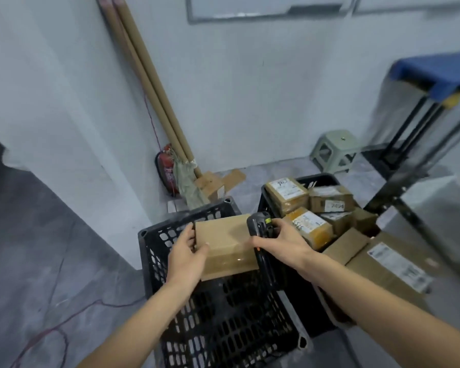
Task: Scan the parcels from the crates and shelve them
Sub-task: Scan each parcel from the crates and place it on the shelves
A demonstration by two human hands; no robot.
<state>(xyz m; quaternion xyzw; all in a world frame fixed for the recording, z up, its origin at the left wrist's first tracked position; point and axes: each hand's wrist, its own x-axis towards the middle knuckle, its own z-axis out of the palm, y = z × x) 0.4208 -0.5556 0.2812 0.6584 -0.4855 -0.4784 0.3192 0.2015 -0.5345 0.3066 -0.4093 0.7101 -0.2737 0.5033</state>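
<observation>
Grey concrete floor (37, 261) meets white walls, with 2 black crates side by side. Over the near empty crate (223, 314) the left hand (189, 251) grips a plain brown parcel (226, 243), thumb on top, fingers curled round its left edge. The right hand (282, 243) wraps a black scanner (260, 235) touching the parcel's right edge. The far crate (316, 179) holds several labelled parcels, blurred.

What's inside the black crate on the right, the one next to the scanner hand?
The right crate holds several taped cardboard parcels with labels, piled up to its rim. Whatever lies beneath the top layer is covered, so its depth and count cannot be seen.
</observation>
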